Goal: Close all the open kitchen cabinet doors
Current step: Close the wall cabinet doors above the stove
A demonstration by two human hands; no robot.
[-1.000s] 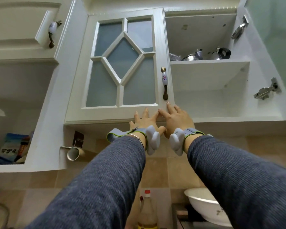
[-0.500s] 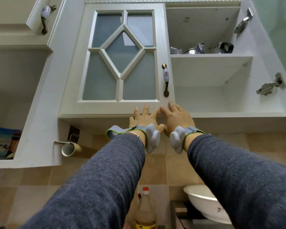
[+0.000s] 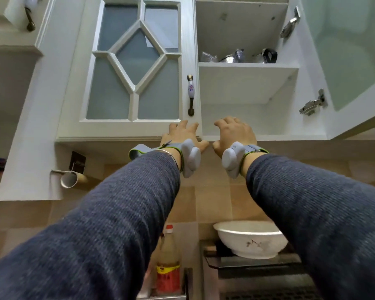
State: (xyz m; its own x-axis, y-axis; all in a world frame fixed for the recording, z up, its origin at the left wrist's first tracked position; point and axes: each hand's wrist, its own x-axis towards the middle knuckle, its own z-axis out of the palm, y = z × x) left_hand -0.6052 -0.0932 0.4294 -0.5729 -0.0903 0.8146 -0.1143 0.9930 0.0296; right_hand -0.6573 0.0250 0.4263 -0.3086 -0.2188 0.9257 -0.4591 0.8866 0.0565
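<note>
A white glass-paned cabinet door [image 3: 130, 68] with a porcelain handle [image 3: 190, 94] sits flush against its frame. My left hand [image 3: 182, 135] lies flat against its lower right corner, fingers spread. My right hand [image 3: 234, 133] hovers just right of it, over the open compartment's bottom edge, fingers loosely curled and holding nothing. The right-hand door [image 3: 351, 61] with frosted glass stands swung open, its hinges [image 3: 312, 105] showing. At the far left another white door [image 3: 11, 20] also stands open over a compartment.
Metal pots [image 3: 236, 56] sit on the open cabinet's shelf [image 3: 247, 68]. Below are a tiled wall, a paper-roll holder [image 3: 70, 177], a bottle with a red cap [image 3: 168, 252] and a white bowl [image 3: 249, 241] on a dark stove surface.
The glass-paned door has been pressed flush against its frame. My right hand has slid off it to the right and curled its fingers; my left hand stays on the corner.
</note>
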